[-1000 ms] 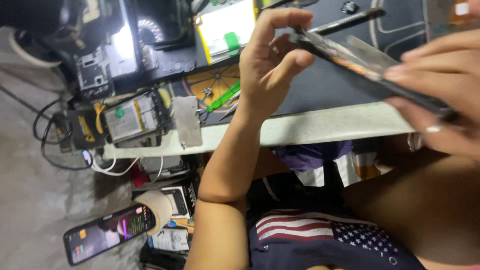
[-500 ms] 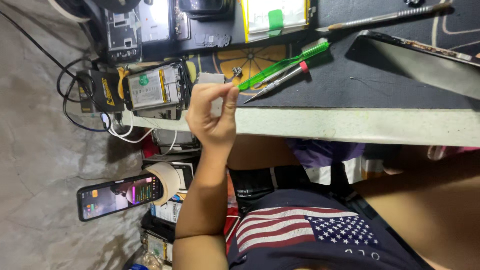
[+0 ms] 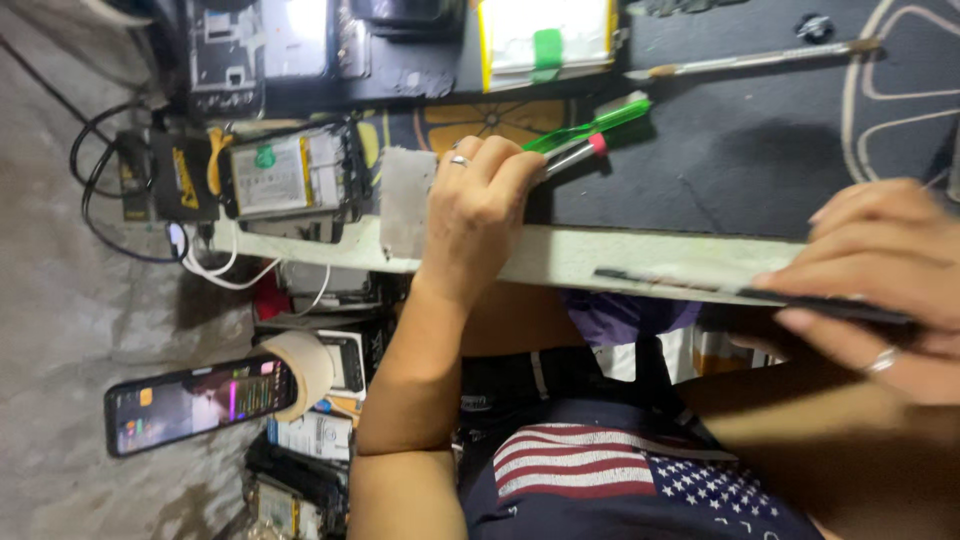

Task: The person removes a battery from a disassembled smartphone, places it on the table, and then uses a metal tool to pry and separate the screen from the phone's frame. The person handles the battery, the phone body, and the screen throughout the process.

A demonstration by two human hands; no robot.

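My left hand (image 3: pixel 478 212) rests on the table's front edge (image 3: pixel 650 258), fingers curled over the dark handle of a red-tipped screwdriver (image 3: pixel 575 155). A green plastic pry tool (image 3: pixel 590 128) lies right beside the screwdriver. A grey pad (image 3: pixel 403 200) sits just left of this hand. My right hand (image 3: pixel 880 285) is at the far right, in front of the table edge. It pinches a thin dark phone panel (image 3: pixel 700 285), seen edge-on and pointing left. A ring shows on each hand.
An opened phone with a white battery (image 3: pixel 285 175) lies at the table's left end, beside a black charger and cables (image 3: pixel 150 190). Another battery with green tape (image 3: pixel 545 40) and a long thin tool (image 3: pixel 750 60) lie on the dark mat. A lit phone (image 3: pixel 195 405) stands low left.
My left hand let go of the panel, dropped to the table edge, then moved right onto the screwdriver. My right hand carried the panel down to below the table edge.
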